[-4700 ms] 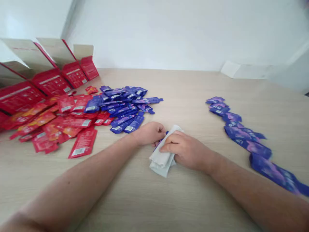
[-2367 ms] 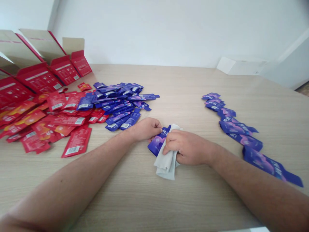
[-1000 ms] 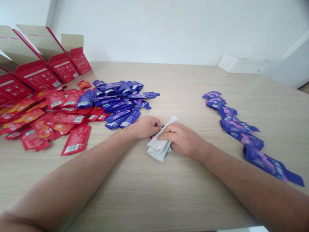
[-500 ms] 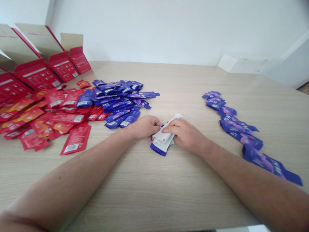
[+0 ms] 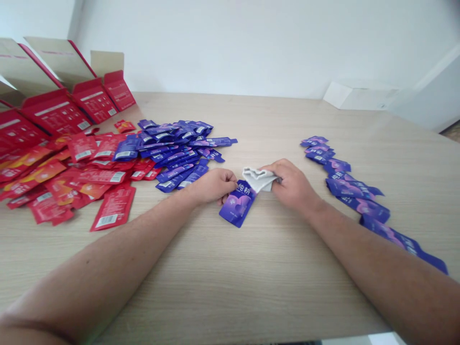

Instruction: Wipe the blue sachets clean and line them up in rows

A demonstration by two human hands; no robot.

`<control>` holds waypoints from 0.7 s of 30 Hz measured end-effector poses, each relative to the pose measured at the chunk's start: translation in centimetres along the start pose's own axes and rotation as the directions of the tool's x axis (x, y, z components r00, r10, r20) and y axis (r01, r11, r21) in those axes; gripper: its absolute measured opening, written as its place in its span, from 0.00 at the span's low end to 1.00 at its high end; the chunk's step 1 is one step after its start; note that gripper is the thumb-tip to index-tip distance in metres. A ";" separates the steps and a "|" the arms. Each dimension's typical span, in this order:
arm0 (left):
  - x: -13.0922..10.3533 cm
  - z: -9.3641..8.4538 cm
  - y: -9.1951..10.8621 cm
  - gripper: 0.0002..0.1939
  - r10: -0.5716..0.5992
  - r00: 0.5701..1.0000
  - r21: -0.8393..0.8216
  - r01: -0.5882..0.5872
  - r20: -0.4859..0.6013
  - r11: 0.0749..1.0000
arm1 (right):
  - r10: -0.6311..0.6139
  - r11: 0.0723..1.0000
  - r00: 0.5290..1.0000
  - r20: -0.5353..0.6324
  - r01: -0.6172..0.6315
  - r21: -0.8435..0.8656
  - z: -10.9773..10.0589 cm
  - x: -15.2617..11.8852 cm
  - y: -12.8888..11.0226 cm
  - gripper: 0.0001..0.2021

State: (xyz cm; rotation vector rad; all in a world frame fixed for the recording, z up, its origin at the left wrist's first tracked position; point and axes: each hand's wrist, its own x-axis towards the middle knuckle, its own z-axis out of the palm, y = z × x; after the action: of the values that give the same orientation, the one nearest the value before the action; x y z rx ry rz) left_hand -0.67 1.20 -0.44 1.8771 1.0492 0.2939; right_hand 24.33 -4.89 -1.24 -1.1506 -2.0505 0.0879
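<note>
A purple pouch [image 5: 237, 203] with white characters and a pink design lies face up at the middle of the table. My left hand [image 5: 216, 186] pinches its upper left edge. Just above the pouch's upper right side, my right hand [image 5: 293, 184] grips a folded pale grey cloth [image 5: 259, 179], whose loose end reaches toward the pouch's top. Beyond my left hand lies a heap of purple pouches [image 5: 176, 148]. Several more purple pouches [image 5: 354, 187] lie in a staggered, overlapping row to the right of my right hand.
Red pouches [image 5: 111, 206] are heaped at the left, touching the purple heap. Behind them stand open red cartons [image 5: 55, 111] with raised flaps. A white box [image 5: 359, 96] sits at the far right against the wall. The wooden table [image 5: 223, 287] stretches toward me.
My right hand has lifted the cloth off the pouch and moved slightly up and right, uncovering the pouch's printed face. My left hand still holds the pouch's edge.
</note>
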 end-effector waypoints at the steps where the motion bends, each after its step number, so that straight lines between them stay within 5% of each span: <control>1: -0.2 -0.4 0.4 0.04 0.021 0.997 0.066 -0.016 -0.068 0.998 | 0.041 0.999 0.997 -0.070 -0.042 -0.012 -0.3 0.1 0.4 0.19; 4: -1.1 -1.7 2.3 0.05 0.175 0.947 0.382 -0.062 -0.268 0.922 | 0.110 0.992 0.978 -0.178 -0.119 -0.039 -0.8 0.4 0.8 0.14; 7: -2.5 -1.7 4.5 0.07 0.322 0.893 0.676 -0.028 -0.314 0.736 | 0.116 0.991 0.978 -0.172 -0.126 -0.046 -0.8 0.4 0.8 0.14; 13: -5.0 3.0 6.3 0.09 0.407 0.910 0.894 -0.112 -0.083 0.434 | 0.087 0.993 0.981 -0.171 -0.099 -0.059 -0.6 0.3 0.8 0.16; 17: -5.5 5.5 5.9 0.09 0.394 0.918 0.885 -0.228 0.055 0.407 | 0.092 0.993 0.979 -0.182 -0.105 -0.062 -0.5 0.3 1.0 0.15; 21: -5.3 5.6 5.8 0.09 0.346 0.932 0.848 -0.266 0.106 0.458 | 0.090 0.993 0.980 -0.178 -0.103 -0.064 -0.4 0.3 0.9 0.15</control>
State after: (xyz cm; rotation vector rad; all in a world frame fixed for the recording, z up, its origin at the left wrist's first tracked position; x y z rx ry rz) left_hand 2.51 -7.44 2.48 3.0194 0.9671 0.0254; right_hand 25.13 -4.29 -1.15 -1.2569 -1.8570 -0.0395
